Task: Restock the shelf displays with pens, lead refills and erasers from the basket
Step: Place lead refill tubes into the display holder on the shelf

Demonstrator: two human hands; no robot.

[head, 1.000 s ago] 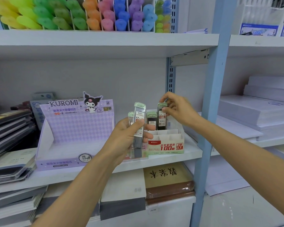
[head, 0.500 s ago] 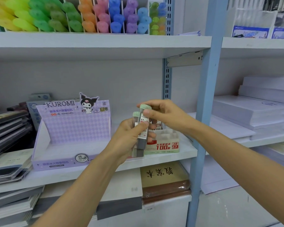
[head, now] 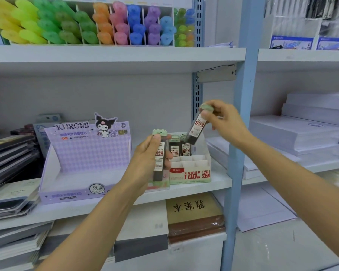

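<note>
Bright, even white light pours down from above, washing everything flat. The underside of the upper shelf (head: 106, 67) sits in soft shadow. A faint sheen glints on the wrapped brown pack (head: 200, 226). The wide lens tilts the blue upright (head: 243, 114) and smears the highlighters (head: 67, 26) at the top corner. The lead refill (head: 197, 128) in the right hand (head: 225, 122) looks slightly blurred.

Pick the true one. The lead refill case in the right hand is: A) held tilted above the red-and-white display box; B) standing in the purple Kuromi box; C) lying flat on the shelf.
A: the right hand pinches the lead refill case at its green cap, tilted in the air over the red-and-white display box.
</note>
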